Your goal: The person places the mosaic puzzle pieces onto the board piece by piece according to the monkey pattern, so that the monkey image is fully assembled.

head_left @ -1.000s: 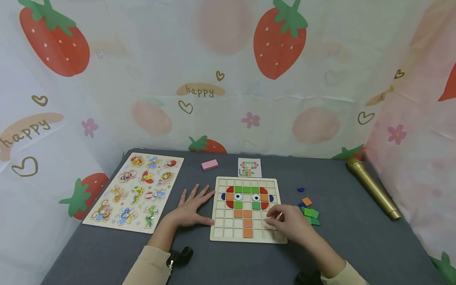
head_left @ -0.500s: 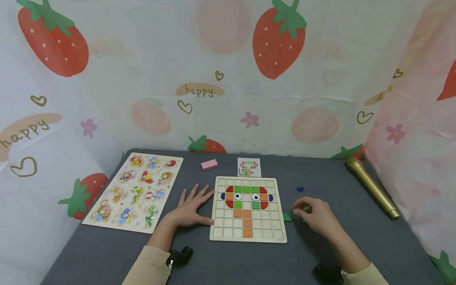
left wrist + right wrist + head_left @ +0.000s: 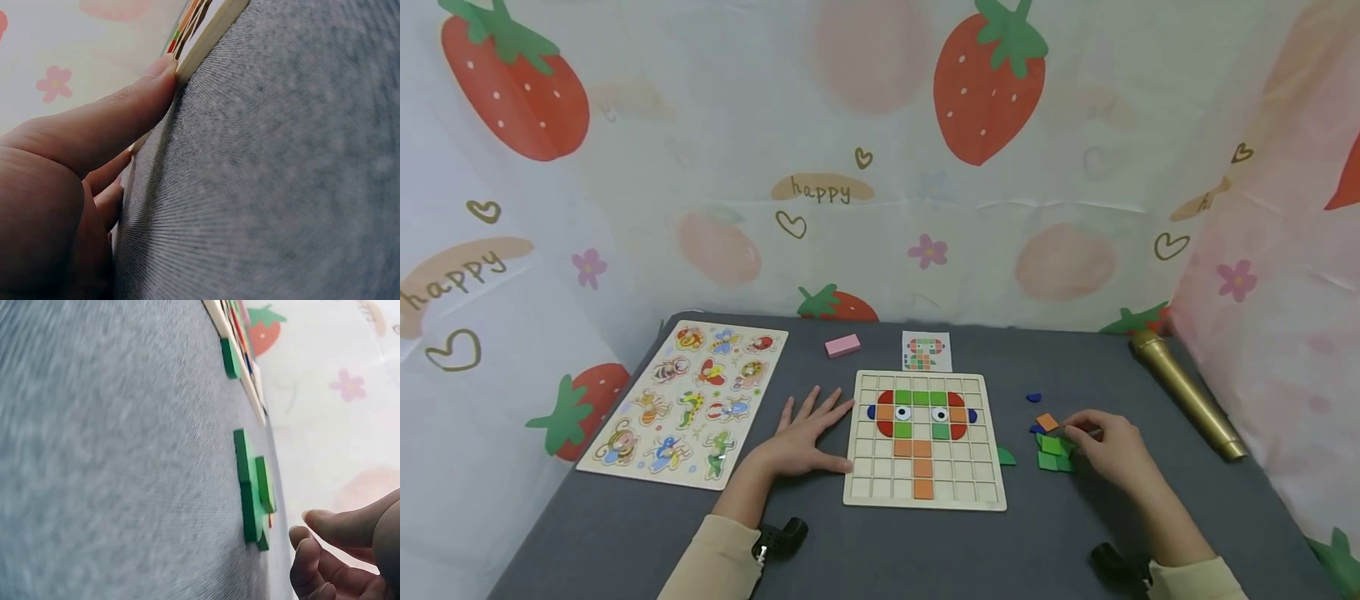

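Note:
My left hand (image 3: 801,446) lies with fingers spread on the cloth, its thumb touching the left edge of the wooden grid board (image 3: 872,492). In the left wrist view, the thumb (image 3: 137,100) meets the board's side. Colored tiles on the board form a face with two eyes and an orange column (image 3: 922,469). My right hand (image 3: 1108,446) hovers at the right side of a pile of green tiles (image 3: 1054,454), fingers loosely bent. In the right wrist view, nothing shows between thumb and fingertips. A green rounded piece (image 3: 1006,457) lies at the board's right edge.
An orange tile (image 3: 1047,422) and a blue piece (image 3: 1033,397) lie near the pile. A pattern card (image 3: 927,339) and a pink block (image 3: 842,346) sit behind the board. An insect puzzle (image 3: 685,408) lies left; a gold cylinder (image 3: 1187,396) lies right.
My right hand has moved right, from over the board across the green tiles to their far side. The green rounded piece beside the board has come into view. My left hand stays put.

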